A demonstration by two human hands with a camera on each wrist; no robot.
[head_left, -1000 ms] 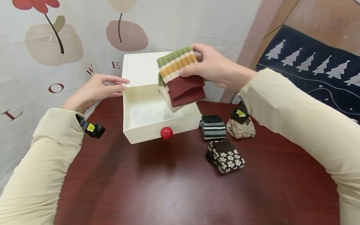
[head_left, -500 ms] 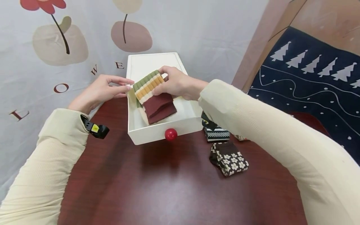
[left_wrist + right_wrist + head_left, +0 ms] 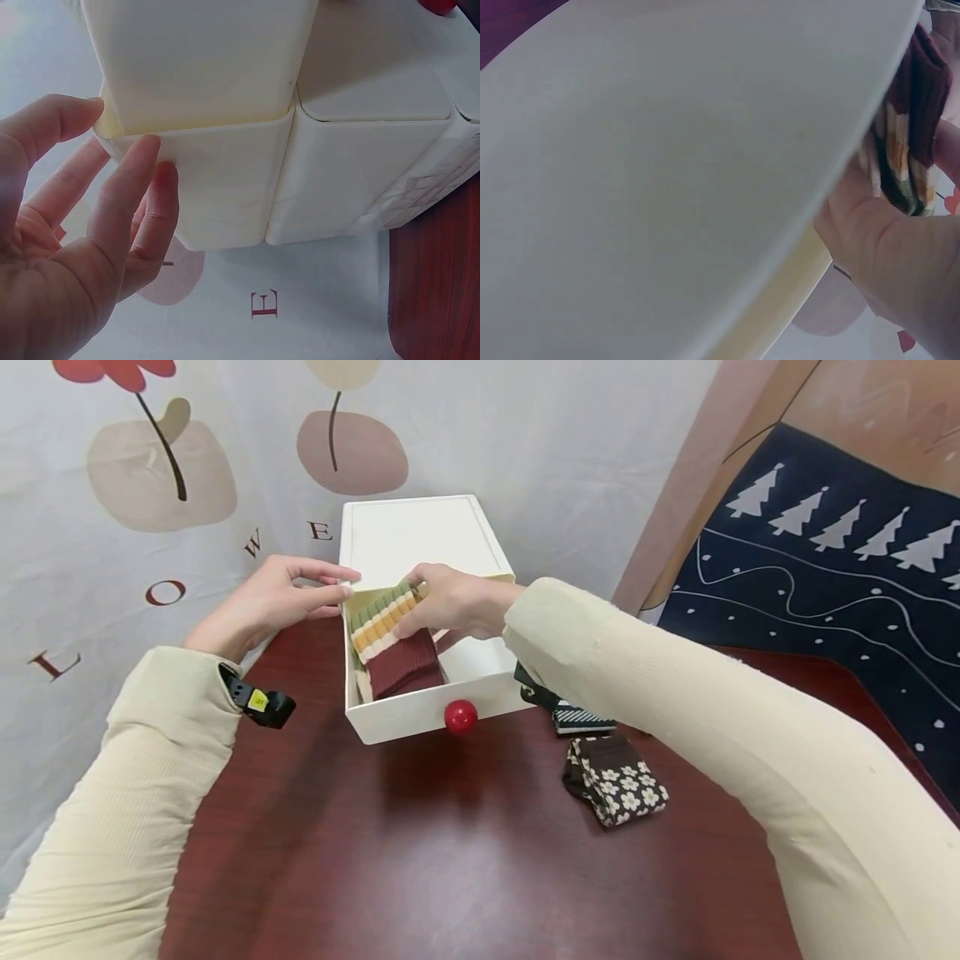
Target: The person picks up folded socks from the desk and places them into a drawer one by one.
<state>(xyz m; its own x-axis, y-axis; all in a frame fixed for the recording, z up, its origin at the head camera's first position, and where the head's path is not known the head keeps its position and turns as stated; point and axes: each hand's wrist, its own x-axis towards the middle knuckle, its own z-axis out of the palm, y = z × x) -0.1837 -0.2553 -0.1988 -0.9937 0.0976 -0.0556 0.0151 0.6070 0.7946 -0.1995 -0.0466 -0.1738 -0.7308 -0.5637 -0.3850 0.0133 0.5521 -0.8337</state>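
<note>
Two other sock bundles show in the head view on the dark red table [image 3: 472,877], right of the drawer's front corner: flowered socks [image 3: 618,781] and, partly behind my sleeve [image 3: 637,660], striped black socks [image 3: 581,720]. My right hand [image 3: 453,602] grasps green-yellow-maroon socks [image 3: 393,647] inside the drawer [image 3: 405,717], by its left wall. My left hand [image 3: 288,597], fingers loosely extended, only touches the left edge where drawer meets white box [image 3: 420,539]. Behind is a flower-printed curtain [image 3: 525,460]; rightward, a navy tree-patterned panel [image 3: 825,568].

From my left wrist, fingertips meet the rim; the table's rounded corner shows right.

From my right wrist, thumb and fingers hold the socks beyond a blurred white wall.
</note>
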